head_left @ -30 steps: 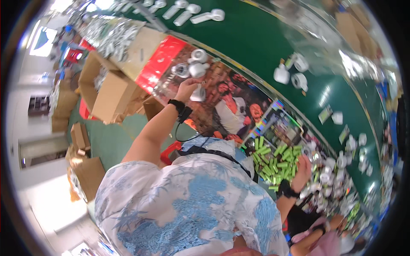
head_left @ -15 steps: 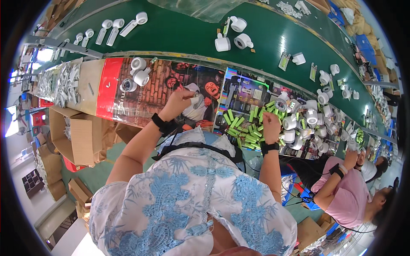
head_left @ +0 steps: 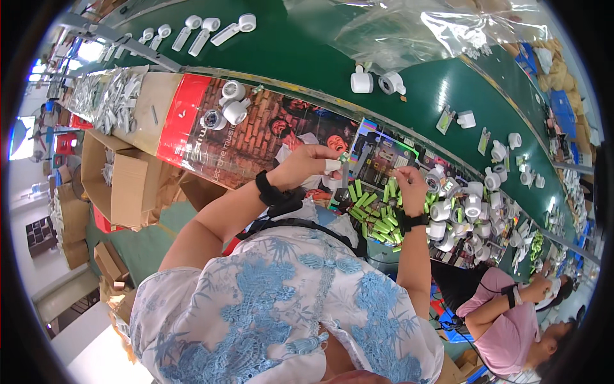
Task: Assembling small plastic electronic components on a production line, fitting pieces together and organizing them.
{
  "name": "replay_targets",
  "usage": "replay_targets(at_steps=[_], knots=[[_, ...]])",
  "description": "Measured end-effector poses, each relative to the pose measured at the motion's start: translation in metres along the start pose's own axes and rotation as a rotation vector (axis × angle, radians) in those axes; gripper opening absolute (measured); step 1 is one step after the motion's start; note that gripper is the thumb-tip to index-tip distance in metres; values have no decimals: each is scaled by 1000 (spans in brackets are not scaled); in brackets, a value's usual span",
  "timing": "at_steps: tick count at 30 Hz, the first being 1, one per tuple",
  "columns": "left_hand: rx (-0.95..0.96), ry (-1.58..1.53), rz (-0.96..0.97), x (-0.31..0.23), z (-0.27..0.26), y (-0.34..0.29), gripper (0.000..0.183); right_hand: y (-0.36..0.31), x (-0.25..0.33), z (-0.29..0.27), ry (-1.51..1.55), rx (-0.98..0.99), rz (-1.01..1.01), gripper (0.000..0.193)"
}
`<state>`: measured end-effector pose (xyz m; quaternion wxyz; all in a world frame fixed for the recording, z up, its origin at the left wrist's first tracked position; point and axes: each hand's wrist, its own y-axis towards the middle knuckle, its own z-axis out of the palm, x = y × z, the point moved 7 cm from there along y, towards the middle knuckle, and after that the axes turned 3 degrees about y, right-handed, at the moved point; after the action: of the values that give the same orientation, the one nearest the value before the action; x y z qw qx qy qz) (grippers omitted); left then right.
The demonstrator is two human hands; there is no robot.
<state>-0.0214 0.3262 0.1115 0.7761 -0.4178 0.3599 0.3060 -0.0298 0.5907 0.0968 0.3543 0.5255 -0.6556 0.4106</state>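
My left hand (head_left: 302, 165) is closed in a pinch over the printed mat, with a white wrap on one finger. Between its fingertips is a small green piece (head_left: 345, 157), possibly a circuit board, with a greyish strip hanging below it. My right hand (head_left: 411, 189) is closed too, its fingertips together above the batteries; whatever they hold is too small to make out. Beneath and beside it lies a heap of green cylindrical batteries (head_left: 382, 225). White round fan heads (head_left: 472, 205) are piled to its right. Several more white fan heads (head_left: 235, 111) stand on the mat's left part.
A green conveyor belt (head_left: 288, 54) runs along the far side, carrying white handheld fans (head_left: 204, 37) and loose heads. Clear plastic sheeting (head_left: 409, 29) covers part of it. Cardboard boxes (head_left: 130, 192) stand at left. A co-worker in pink (head_left: 502, 320) sits at right.
My left hand has moved right, toward my right hand, and the green piece now shows in its fingers. The plastic sheeting covers more of the belt. The whole view has shifted somewhat.
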Motion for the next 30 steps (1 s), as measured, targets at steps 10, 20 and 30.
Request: replay_targets(at_steps=[10,20,30], knots=[[-24,-151,-41,3,19,0,23,-28,66,74,542,288,36,10],[-80,-170,-13,10,7,-4,23,-40,76,83,415,375,-15,15],[-75,-36,17,-2,17,-10,25,-44,74,86,440,376,60,11]])
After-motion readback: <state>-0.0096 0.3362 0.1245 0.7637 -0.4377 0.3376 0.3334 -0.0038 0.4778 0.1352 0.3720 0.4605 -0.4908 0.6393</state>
